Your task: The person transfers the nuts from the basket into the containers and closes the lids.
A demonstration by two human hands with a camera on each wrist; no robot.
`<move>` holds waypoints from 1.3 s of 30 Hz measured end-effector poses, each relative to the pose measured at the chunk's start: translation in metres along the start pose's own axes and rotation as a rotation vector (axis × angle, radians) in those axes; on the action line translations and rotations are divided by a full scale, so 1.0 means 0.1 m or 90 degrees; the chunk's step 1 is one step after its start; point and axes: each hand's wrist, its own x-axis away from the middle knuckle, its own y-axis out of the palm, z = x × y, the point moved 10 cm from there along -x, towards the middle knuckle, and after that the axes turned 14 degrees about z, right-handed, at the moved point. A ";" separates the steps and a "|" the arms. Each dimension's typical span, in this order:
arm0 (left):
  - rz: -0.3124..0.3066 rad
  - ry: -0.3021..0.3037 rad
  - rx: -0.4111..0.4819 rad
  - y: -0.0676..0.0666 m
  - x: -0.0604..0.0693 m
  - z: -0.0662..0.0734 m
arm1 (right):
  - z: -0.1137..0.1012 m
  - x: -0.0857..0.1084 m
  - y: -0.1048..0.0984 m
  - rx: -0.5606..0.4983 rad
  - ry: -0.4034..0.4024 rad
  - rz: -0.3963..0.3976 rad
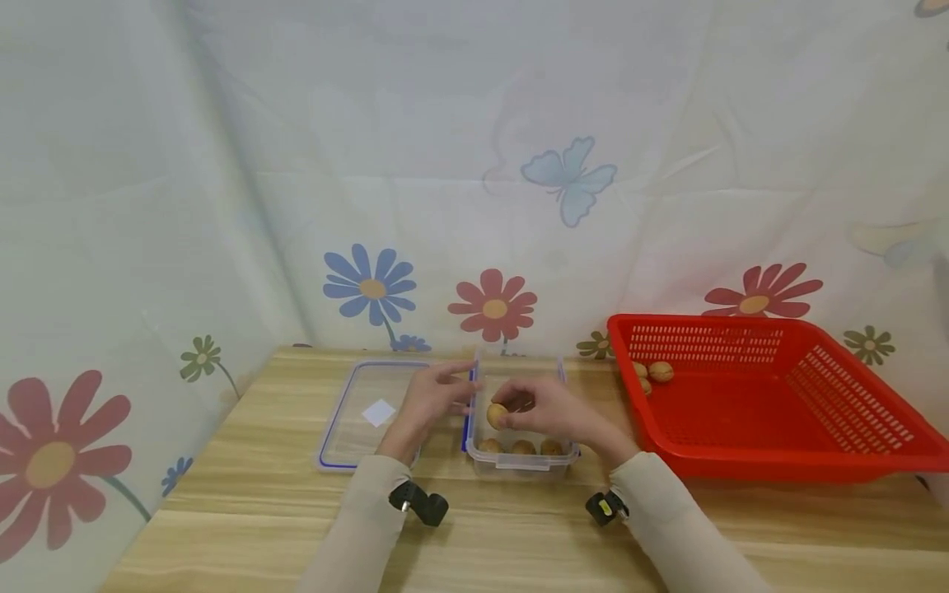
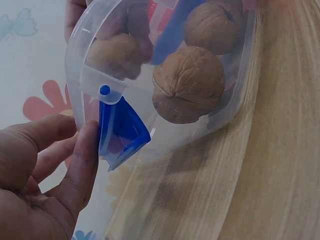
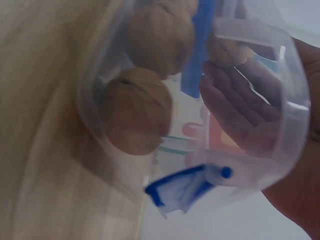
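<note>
My right hand (image 1: 544, 405) pinches a walnut (image 1: 497, 416) between thumb and fingers, inside a clear plastic box (image 1: 519, 471) with blue clips. Three walnuts sit in a row along the box's near wall, among them one large walnut (image 2: 188, 85) seen through the plastic. My left hand (image 1: 432, 399) is at the box's left side. In the left wrist view its fingertips touch the corner beside a hanging blue clip (image 2: 122, 131), the fingers fairly straight and holding nothing. Through the clear wall in the right wrist view, the pinched walnut (image 3: 227, 51) shows partly hidden by fingers.
A clear lid (image 1: 348, 428) with a blue seal and white label lies left of the box, partly under my left hand. At the right stands a red basket (image 1: 771, 412), with several walnuts (image 1: 661, 371) in its left corner. A flowered cloth (image 1: 445, 206) hangs behind the table.
</note>
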 end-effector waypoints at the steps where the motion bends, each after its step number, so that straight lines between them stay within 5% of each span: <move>1: 0.001 -0.003 -0.002 0.00 0.00 0.00 | 0.01 0.00 0.02 0.000 0.000 -0.001; 30: 0.002 -0.004 0.001 -0.01 0.00 -0.01 | 0.07 0.00 0.26 0.107 -0.006 -0.040; 39: 0.001 -0.006 -0.002 -0.01 0.00 -0.01 | 0.04 0.02 0.16 0.065 0.008 -0.020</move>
